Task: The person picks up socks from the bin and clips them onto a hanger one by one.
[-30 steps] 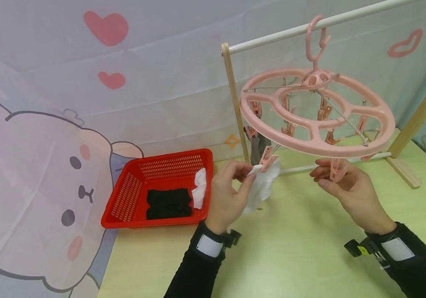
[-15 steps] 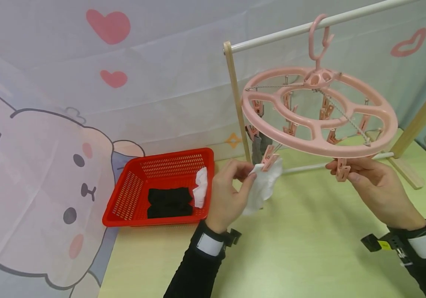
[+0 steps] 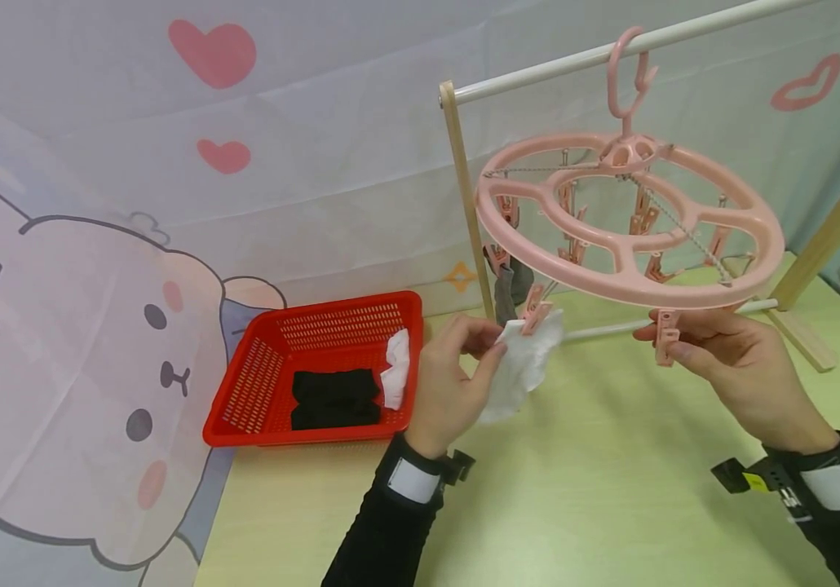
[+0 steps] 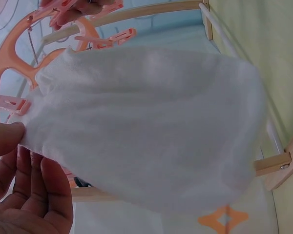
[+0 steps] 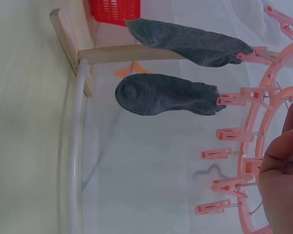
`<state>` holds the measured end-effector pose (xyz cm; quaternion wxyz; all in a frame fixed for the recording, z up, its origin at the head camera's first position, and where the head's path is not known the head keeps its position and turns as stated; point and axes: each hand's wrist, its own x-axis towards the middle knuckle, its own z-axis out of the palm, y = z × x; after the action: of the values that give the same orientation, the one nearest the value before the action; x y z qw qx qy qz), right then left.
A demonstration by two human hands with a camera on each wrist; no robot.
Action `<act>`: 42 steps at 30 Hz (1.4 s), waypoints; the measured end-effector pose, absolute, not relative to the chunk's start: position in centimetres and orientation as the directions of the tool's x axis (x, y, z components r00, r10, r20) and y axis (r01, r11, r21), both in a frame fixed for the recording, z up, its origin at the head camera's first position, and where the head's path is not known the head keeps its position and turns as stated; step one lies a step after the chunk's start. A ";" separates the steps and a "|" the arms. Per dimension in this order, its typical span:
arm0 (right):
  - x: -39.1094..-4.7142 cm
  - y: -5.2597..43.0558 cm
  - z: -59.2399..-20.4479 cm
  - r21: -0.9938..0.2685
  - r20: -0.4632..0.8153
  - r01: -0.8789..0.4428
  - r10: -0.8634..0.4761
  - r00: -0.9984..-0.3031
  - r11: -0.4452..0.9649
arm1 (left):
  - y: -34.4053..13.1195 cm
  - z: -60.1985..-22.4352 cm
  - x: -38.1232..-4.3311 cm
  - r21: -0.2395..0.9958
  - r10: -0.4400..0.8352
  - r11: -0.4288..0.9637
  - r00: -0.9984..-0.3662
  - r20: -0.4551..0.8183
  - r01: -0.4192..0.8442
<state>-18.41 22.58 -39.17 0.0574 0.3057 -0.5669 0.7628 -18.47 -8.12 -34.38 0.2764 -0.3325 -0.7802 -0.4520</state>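
Observation:
My left hand (image 3: 457, 379) pinches the cuff of a white sock (image 3: 519, 371), which hangs below the pink round clip hanger (image 3: 589, 275). A pink clothespin (image 3: 535, 311) bites the sock's edge right beside the fingertips. Seen from the left wrist, the white sock (image 4: 151, 126) spreads wide, thumb on one side and fingers below its corner. At the front of the ring my right hand (image 3: 746, 375) holds another pink clothespin (image 3: 665, 338) between thumb and fingers. Two dark grey socks (image 5: 185, 41) hang from other clips in the right wrist view.
A red basket (image 3: 244, 383) on the left holds folded black cloth (image 3: 335, 399) and a white piece (image 3: 395, 371). The hanger hooks over a white rail (image 3: 530, 77) on a wooden stand (image 3: 464, 196). A lower white bar (image 3: 603, 331) crosses behind the hands.
My right hand has shifted right and closed its fingers on the front clothespin, which then tilted slightly. The left hand keeps its pinch on the white sock, nearly still.

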 end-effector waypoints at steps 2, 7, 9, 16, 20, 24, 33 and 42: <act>-18.2 22.3 -39.0 -0.831 0.535 -0.446 -0.258 -0.804 -0.334 | -8.2 -34.5 -18.5 0.521 0.276 0.366 -0.625 0.731 0.771; -18.1 21.8 -38.7 -0.808 0.571 -0.489 -0.237 -0.786 -0.327 | -8.6 -34.7 -18.7 0.520 0.290 0.363 -0.624 0.726 0.773; -18.1 21.6 -38.7 -0.803 0.582 -0.510 -0.223 -0.782 -0.309 | -9.2 -34.8 -18.8 0.517 0.286 0.377 -0.627 0.724 0.769; -18.0 21.0 -38.8 -0.785 0.613 -0.562 -0.196 -0.765 -0.262 | -13.1 -35.1 -20.1 0.510 0.245 0.445 -0.648 0.722 0.736; -18.1 20.6 -38.8 -0.766 0.636 -0.579 -0.192 -0.748 -0.280 | -16.4 -35.6 -21.4 0.510 0.224 0.515 -0.682 0.697 0.689; -18.4 19.9 -38.7 -0.732 0.673 -0.605 -0.194 -0.713 -0.314 | -19.4 -35.6 -22.5 0.493 0.207 0.601 -0.719 0.664 0.629; -18.5 17.5 -37.3 -0.700 0.714 -0.702 -0.167 -0.680 -0.134 | -23.9 -36.8 -25.1 0.446 0.247 0.735 -0.814 0.525 0.510; -18.0 15.8 -35.8 -0.658 0.698 -0.708 -0.146 -0.701 0.256 | -26.1 -38.9 -27.8 0.399 0.300 0.832 -0.917 0.263 0.386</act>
<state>-17.97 15.80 -35.82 0.2605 0.2854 -0.7483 0.5391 -27.85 -26.13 -38.93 0.0952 -0.1801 -0.9523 -0.2274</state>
